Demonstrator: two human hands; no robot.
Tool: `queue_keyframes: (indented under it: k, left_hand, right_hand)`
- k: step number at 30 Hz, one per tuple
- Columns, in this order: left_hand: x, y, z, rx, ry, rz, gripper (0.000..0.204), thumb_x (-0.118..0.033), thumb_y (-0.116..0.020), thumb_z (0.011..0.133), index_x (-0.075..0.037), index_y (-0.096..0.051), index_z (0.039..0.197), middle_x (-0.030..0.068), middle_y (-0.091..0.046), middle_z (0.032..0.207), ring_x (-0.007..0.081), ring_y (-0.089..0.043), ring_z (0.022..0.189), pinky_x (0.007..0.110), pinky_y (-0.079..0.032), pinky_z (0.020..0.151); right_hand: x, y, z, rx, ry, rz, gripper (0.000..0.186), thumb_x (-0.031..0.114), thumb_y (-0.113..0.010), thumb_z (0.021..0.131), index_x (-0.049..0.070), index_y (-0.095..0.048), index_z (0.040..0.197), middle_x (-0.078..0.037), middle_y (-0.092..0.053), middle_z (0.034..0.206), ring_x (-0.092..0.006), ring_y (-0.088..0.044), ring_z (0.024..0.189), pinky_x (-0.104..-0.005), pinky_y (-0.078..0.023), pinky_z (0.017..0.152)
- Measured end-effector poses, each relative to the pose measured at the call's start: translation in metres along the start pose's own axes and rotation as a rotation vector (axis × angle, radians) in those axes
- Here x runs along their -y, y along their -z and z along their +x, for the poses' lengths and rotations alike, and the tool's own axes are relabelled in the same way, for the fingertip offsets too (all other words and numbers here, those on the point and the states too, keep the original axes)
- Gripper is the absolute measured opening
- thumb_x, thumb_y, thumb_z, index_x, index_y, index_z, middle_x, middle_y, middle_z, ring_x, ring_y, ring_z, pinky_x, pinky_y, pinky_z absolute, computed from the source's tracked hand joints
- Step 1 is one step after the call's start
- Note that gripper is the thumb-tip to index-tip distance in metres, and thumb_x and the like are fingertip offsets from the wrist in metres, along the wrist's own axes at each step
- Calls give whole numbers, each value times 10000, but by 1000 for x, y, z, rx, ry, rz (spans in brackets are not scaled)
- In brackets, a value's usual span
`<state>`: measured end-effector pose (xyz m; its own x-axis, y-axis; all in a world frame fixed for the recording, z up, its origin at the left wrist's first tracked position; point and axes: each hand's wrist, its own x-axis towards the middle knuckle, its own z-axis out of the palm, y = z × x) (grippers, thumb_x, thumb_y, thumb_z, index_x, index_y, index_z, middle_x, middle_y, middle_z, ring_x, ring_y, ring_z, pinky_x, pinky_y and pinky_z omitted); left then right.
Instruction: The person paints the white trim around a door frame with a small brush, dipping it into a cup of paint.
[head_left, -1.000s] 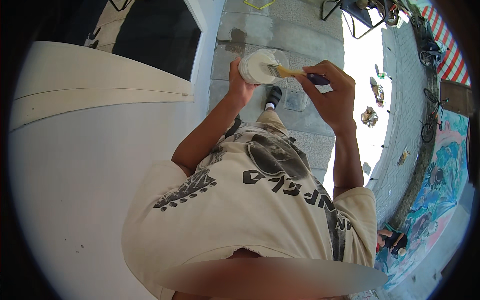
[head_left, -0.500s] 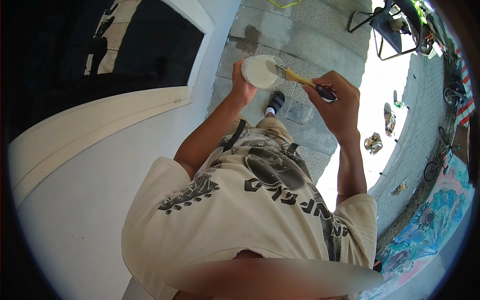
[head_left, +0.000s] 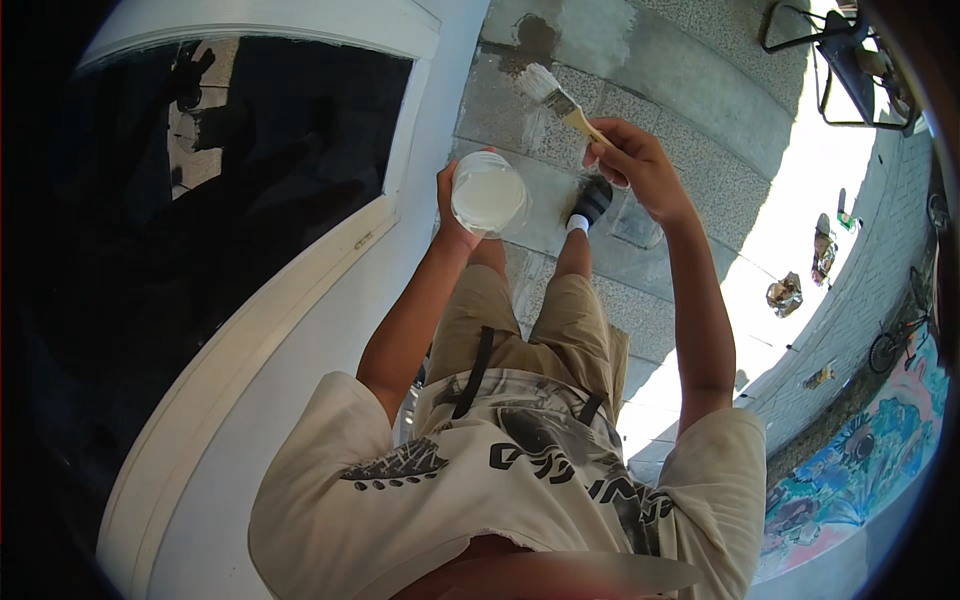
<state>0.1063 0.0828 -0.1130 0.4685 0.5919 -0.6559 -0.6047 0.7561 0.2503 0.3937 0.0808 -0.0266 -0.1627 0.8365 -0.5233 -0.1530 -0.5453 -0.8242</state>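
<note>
My left hand [head_left: 452, 215] is wrapped round a clear plastic tub [head_left: 487, 198] of white paint, held out in front of my shorts. Beyond it and to the right, my right hand [head_left: 640, 168] grips a paintbrush [head_left: 572, 112] by its pale wooden handle. The brush points up and to the left, clear of the tub, and its bristles are coated in white. Part of the handle is hidden behind my fingers.
On my left a white wall [head_left: 240, 440] carries a white-framed window [head_left: 400, 140] with dark glass [head_left: 310, 120]. Grey paving [head_left: 660, 70] lies underfoot. A black chair [head_left: 848, 55] stands at the far right, with crumpled wrappers [head_left: 785, 295] on sunlit ground and a colourful mural [head_left: 860, 450] behind.
The paintbrush has come out of the tub, and its white bristles now point away from me. The tub has shifted left and closer to my body. My view has tilted and turned.
</note>
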Motion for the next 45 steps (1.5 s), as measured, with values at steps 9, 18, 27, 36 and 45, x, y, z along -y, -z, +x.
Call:
queue_keyframes:
  k: [9, 18, 27, 36, 45]
  left_hand:
    - [-40, 91, 3, 14, -10, -118, 622, -533, -439, 962, -76, -511, 1377, 288, -550, 1145, 373, -634, 919, 393, -578, 759]
    - [-20, 124, 4, -56, 31, -231, 621, -541, -441, 967, -65, -517, 1358, 323, -527, 1140, 407, -629, 964, 404, -598, 756]
    - [-21, 118, 12, -109, 28, -259, 623, -542, -427, 976, -72, -508, 1376, 329, -524, 1143, 413, -628, 982, 409, -597, 777]
    - [-17, 117, 17, -65, 41, -262, 619, -540, -436, 974, -75, -521, 1374, 319, -531, 1138, 405, -619, 966, 395, -584, 784]
    - [-16, 120, 15, -131, 39, -248, 623, -544, -433, 970, -77, -534, 1369, 322, -533, 1136, 405, -609, 963, 400, -583, 786]
  right_hand:
    - [-218, -25, 312, -133, 209, -553, 361, 110, -631, 863, 136, -695, 1217, -113, -723, 962, -227, -663, 819, -338, -523, 772]
    - [-242, -43, 405, -214, 327, -462, 295, 156, -639, 853, 46, -719, 1115, -190, -729, 987, -264, -693, 880, -389, -530, 777]
    - [-267, -77, 383, -141, 243, -569, 380, 117, -610, 820, 147, -716, 1184, -149, -730, 921, -273, -686, 760, -371, -547, 735]
    - [-244, -39, 420, -294, 364, -527, 334, 168, -602, 849, 47, -710, 1141, -231, -707, 1042, -335, -700, 920, -412, -537, 819]
    - [-261, -78, 376, -148, 239, -608, 381, 113, -590, 794, 122, -731, 1148, -169, -731, 952, -313, -695, 813, -390, -554, 780]
